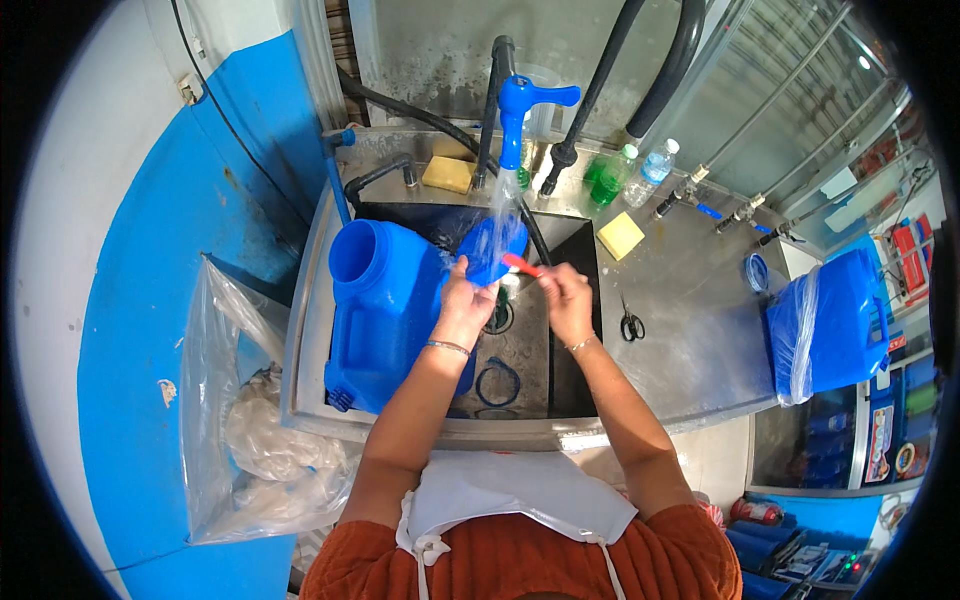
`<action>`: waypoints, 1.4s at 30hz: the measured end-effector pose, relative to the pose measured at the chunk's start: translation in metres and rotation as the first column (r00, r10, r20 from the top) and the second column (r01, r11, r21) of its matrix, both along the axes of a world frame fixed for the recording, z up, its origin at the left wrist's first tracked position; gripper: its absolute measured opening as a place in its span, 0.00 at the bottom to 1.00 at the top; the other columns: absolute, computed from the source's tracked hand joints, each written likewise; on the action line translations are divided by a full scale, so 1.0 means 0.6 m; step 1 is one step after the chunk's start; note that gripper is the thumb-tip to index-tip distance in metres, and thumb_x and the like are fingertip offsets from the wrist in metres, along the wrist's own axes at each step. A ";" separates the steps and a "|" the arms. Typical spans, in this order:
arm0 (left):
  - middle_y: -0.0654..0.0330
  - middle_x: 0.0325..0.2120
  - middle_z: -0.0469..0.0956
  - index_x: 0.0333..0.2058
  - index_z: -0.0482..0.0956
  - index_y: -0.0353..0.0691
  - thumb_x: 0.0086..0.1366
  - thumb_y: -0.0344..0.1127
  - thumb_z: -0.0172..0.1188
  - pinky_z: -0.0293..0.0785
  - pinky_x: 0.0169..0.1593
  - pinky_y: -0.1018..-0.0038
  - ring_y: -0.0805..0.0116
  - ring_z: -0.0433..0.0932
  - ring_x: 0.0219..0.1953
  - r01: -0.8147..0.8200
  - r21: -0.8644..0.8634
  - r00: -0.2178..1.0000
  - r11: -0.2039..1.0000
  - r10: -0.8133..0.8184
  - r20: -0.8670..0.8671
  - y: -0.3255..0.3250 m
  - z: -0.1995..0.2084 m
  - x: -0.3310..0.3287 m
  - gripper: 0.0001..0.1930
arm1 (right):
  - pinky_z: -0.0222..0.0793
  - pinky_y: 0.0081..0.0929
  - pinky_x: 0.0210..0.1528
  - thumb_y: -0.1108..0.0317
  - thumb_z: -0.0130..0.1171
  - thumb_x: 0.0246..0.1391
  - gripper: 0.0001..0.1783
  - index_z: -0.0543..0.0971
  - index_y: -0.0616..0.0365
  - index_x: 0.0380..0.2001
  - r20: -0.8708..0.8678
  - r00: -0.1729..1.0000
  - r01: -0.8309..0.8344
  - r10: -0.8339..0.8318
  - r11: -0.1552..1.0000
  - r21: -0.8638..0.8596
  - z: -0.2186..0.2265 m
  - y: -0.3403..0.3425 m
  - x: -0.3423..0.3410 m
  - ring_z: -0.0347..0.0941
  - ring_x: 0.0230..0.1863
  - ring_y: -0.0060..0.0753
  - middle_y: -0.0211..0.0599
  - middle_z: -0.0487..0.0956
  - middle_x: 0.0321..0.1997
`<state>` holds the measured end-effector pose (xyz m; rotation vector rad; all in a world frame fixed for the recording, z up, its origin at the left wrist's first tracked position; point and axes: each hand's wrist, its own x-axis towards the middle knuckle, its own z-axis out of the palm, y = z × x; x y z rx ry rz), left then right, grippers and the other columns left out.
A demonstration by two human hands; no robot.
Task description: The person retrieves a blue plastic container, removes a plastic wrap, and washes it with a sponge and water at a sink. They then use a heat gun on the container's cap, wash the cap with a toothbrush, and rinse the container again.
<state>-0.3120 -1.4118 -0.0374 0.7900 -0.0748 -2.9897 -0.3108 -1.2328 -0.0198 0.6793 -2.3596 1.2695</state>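
Under the running blue tap [512, 120], my left hand [463, 303] grips a round blue lid [492, 250] from below. Water [505, 198] pours down onto the lid and splashes around it. My right hand [568, 300] is closed on a small red-handled brush [522, 265], whose head end is at the lid's right side; a whitish patch there is too small to make out. A large blue water jug [375, 340] with an open round mouth stands upright in the sink, left of my left hand. Below my hands, a dark ring [497, 382] lies on the sink floor [525, 355].
Yellow sponges [448, 174] [621, 236], a green bottle [613, 178], a clear bottle [652, 172] and black scissors [631, 325] lie or stand around the steel counter [690, 320]. A plastic-wrapped blue jug [830, 325] is at the right. Plastic bags [275, 430] hang left.
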 end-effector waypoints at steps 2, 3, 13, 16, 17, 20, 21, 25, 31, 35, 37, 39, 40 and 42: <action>0.52 0.41 0.80 0.45 0.72 0.33 0.75 0.40 0.42 0.83 0.43 0.64 0.58 0.81 0.41 0.105 -0.006 0.993 0.994 -0.105 0.062 -0.004 -0.003 0.003 0.15 | 0.68 0.21 0.41 0.71 0.59 0.60 0.05 0.79 0.62 0.34 -0.146 0.974 -0.152 0.171 0.980 0.130 -0.001 -0.002 -0.003 0.76 0.34 0.27 0.40 0.79 0.29; 0.52 0.40 0.80 0.44 0.72 0.33 0.75 0.39 0.42 0.83 0.41 0.66 0.59 0.81 0.40 0.077 0.004 0.997 0.997 -0.076 -0.027 -0.009 -0.004 0.002 0.15 | 0.68 0.22 0.40 0.70 0.59 0.61 0.06 0.79 0.62 0.34 0.004 0.997 -0.072 0.073 0.997 -0.041 -0.002 -0.004 -0.005 0.75 0.34 0.27 0.39 0.79 0.29; 0.54 0.29 0.78 0.38 0.73 0.35 0.73 0.39 0.46 0.80 0.25 0.75 0.65 0.78 0.25 0.105 0.154 0.994 0.982 -0.104 -0.019 -0.031 -0.018 0.005 0.13 | 0.68 0.23 0.37 0.70 0.58 0.62 0.07 0.78 0.64 0.35 -0.035 0.990 -0.133 0.133 0.991 0.017 0.003 -0.005 -0.013 0.73 0.31 0.25 0.35 0.78 0.29; 0.57 0.26 0.78 0.34 0.74 0.38 0.71 0.40 0.48 0.78 0.22 0.78 0.66 0.77 0.24 0.103 0.070 0.994 0.992 -0.100 -0.038 -0.032 -0.004 0.007 0.12 | 0.67 0.19 0.38 0.71 0.58 0.62 0.06 0.78 0.65 0.37 0.121 0.988 -0.076 0.095 0.985 -0.157 0.012 -0.011 -0.015 0.69 0.32 0.19 0.29 0.75 0.29; 0.58 0.27 0.78 0.34 0.74 0.38 0.71 0.40 0.49 0.78 0.22 0.78 0.66 0.78 0.24 0.077 0.074 0.996 0.994 -0.074 -0.044 -0.034 0.001 0.010 0.12 | 0.66 0.19 0.38 0.71 0.58 0.62 0.06 0.78 0.64 0.38 0.229 0.968 -0.039 0.099 0.966 -0.256 0.015 -0.012 -0.017 0.69 0.32 0.18 0.28 0.75 0.29; 0.60 0.29 0.80 0.35 0.76 0.40 0.68 0.40 0.52 0.80 0.26 0.75 0.66 0.80 0.26 0.086 0.003 0.996 0.996 -0.086 -0.009 -0.032 0.015 0.025 0.10 | 0.66 0.18 0.37 0.70 0.57 0.63 0.07 0.78 0.64 0.38 0.247 0.957 -0.097 0.150 0.972 -0.215 0.019 -0.014 -0.015 0.68 0.32 0.16 0.28 0.74 0.29; 0.60 0.30 0.81 0.35 0.76 0.40 0.67 0.41 0.52 0.80 0.27 0.75 0.66 0.80 0.27 0.111 0.016 0.994 0.994 -0.111 0.005 -0.032 0.018 0.029 0.10 | 0.66 0.18 0.37 0.70 0.56 0.64 0.07 0.78 0.64 0.38 0.243 0.955 -0.110 0.169 0.965 -0.239 0.020 -0.014 -0.015 0.67 0.32 0.16 0.27 0.74 0.29; 0.59 0.33 0.82 0.39 0.77 0.39 0.65 0.42 0.54 0.82 0.31 0.73 0.65 0.83 0.31 0.157 -0.137 0.970 0.978 -0.179 -0.164 -0.038 0.017 0.040 0.13 | 0.66 0.18 0.38 0.69 0.55 0.65 0.07 0.76 0.62 0.37 0.350 0.906 -0.142 0.237 0.951 -0.275 0.020 -0.015 -0.010 0.67 0.32 0.16 0.25 0.72 0.29; 0.58 0.38 0.83 0.43 0.77 0.38 0.65 0.42 0.54 0.83 0.40 0.70 0.64 0.83 0.36 0.197 -0.113 0.955 0.974 -0.217 -0.202 -0.042 0.013 0.033 0.14 | 0.65 0.19 0.37 0.70 0.56 0.64 0.06 0.77 0.61 0.36 0.310 0.911 -0.143 0.270 0.915 -0.377 0.016 -0.026 0.004 0.66 0.31 0.18 0.25 0.71 0.29; 0.55 0.42 0.81 0.48 0.75 0.36 0.67 0.40 0.54 0.80 0.49 0.64 0.59 0.81 0.44 0.088 -0.182 0.986 0.979 -0.112 -0.126 -0.041 0.033 0.021 0.16 | 0.65 0.18 0.38 0.71 0.60 0.61 0.04 0.79 0.61 0.35 0.352 0.892 -0.250 0.283 0.959 -0.137 -0.004 -0.022 0.016 0.67 0.32 0.19 0.28 0.73 0.31; 0.56 0.44 0.80 0.50 0.74 0.37 0.68 0.38 0.54 0.77 0.52 0.64 0.60 0.79 0.47 -0.020 -0.336 0.987 0.942 -0.036 -0.160 -0.039 0.047 0.017 0.16 | 0.66 0.19 0.37 0.71 0.59 0.62 0.05 0.78 0.61 0.33 0.256 0.938 -0.189 0.236 0.963 -0.193 -0.015 -0.010 0.007 0.67 0.31 0.20 0.27 0.74 0.29; 0.58 0.43 0.79 0.50 0.74 0.37 0.67 0.36 0.56 0.74 0.53 0.66 0.64 0.77 0.47 -0.079 -0.575 0.983 0.814 -0.033 -0.181 -0.040 0.055 0.020 0.15 | 0.64 0.19 0.32 0.68 0.55 0.65 0.07 0.75 0.60 0.34 0.367 0.930 0.114 0.031 0.923 -0.368 -0.021 0.010 -0.017 0.66 0.28 0.18 0.26 0.73 0.25; 0.59 0.41 0.79 0.48 0.75 0.38 0.67 0.35 0.57 0.73 0.52 0.68 0.67 0.77 0.45 -0.093 -0.718 0.978 0.690 -0.072 -0.196 -0.043 0.057 0.023 0.13 | 0.65 0.20 0.33 0.67 0.55 0.65 0.07 0.75 0.60 0.35 0.371 0.928 0.163 -0.041 0.938 -0.305 -0.022 0.023 -0.026 0.67 0.28 0.19 0.27 0.74 0.26; 0.66 0.35 0.76 0.42 0.75 0.38 0.66 0.38 0.60 0.68 0.46 0.76 0.76 0.71 0.39 -0.204 -0.933 0.954 0.295 -0.153 -0.257 -0.045 0.055 0.027 0.11 | 0.66 0.22 0.33 0.65 0.54 0.66 0.09 0.75 0.60 0.36 0.386 0.914 0.218 -0.124 0.953 -0.209 -0.022 0.042 -0.043 0.67 0.28 0.20 0.28 0.74 0.26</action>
